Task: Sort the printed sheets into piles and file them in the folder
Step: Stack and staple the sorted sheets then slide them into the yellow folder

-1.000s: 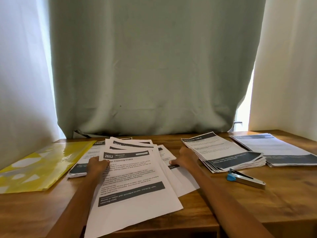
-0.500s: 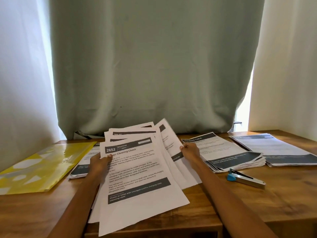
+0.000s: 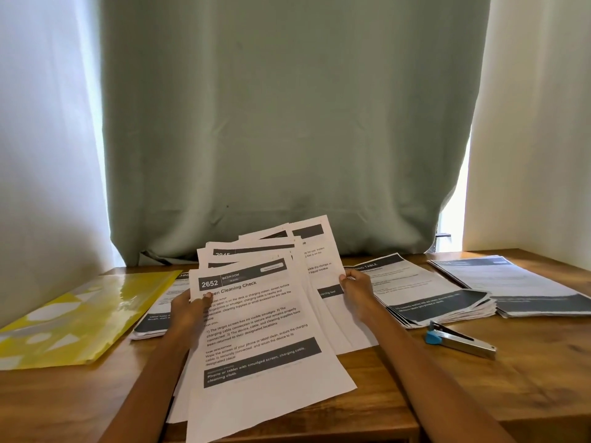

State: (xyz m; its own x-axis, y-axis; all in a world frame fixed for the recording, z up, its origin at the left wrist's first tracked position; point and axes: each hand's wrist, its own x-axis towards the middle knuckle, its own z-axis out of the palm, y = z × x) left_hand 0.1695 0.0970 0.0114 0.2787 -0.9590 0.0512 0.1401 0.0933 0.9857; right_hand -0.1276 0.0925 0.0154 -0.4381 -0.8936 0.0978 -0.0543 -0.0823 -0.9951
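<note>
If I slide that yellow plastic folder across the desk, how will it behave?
The yellow plastic folder looks glossy, so it would probably glide easily on the wooden desk. It lies thin and flat, so it is likely light and would flex if lifted by one corner.

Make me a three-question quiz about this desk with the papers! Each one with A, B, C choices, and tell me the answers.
1. Where is the stapler?
A. right of the right hand
B. on the folder
C. under the curtain

2. What colour is the folder?
A. red
B. yellow
C. black

3. What are both hands doing?
A. resting flat
B. holding the stapler
C. holding up the fanned sheets

Answers: 1 A, it lies on the table to that hand's right. 2 B, its cover is yellow. 3 C, the left hand and right hand grip the fan's edges.
</note>
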